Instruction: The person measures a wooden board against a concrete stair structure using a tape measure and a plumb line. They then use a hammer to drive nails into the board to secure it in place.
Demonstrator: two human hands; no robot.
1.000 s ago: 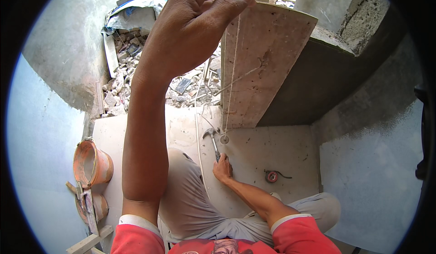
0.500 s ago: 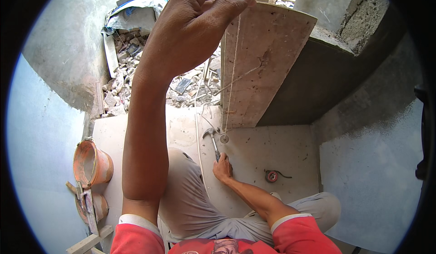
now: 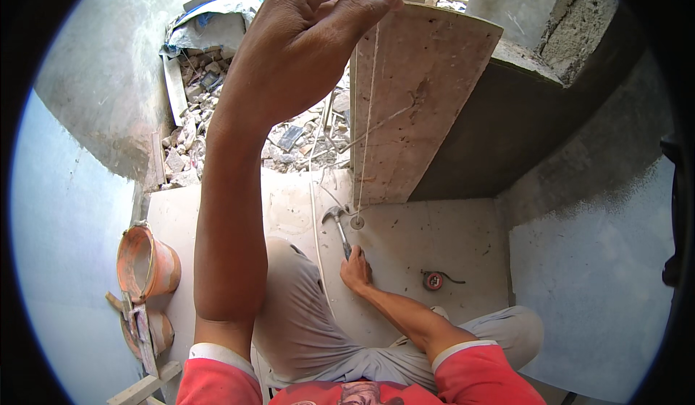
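"Stretching up from the lower edge, the left arm puts the left hand (image 3: 308, 39) high at the top of the view, forearm nearly upright, wrist bent rightward. And the other arm?"

"Lower. The right hand (image 3: 355, 269) is down by the floor (image 3: 449, 235), its forearm slanting in from the lower right, in front of the folded legs in grey trousers (image 3: 297, 311)."

"What's the place like?"

"Pale, speckled floor, a red and black tape measure (image 3: 433, 281) to the right of the right hand, an orange bucket (image 3: 168, 267) near the left wall (image 3: 72, 209), rubble (image 3: 190, 133) past the floor's far edge. A tall flat panel (image 3: 431, 101) stands ahead, beside a dark grey wall (image 3: 492, 137)."

"And the fingers?"

"Left thumb and forefinger are pressed together, pinching a thin string (image 3: 368, 115). It runs down in front of the panel to a round disc (image 3: 357, 222); hanging or resting on the floor, I can't tell."

"The right ones?"

"Curled round the handle of a hammer (image 3: 337, 222), its head just left of the disc. Their tips are hidden."
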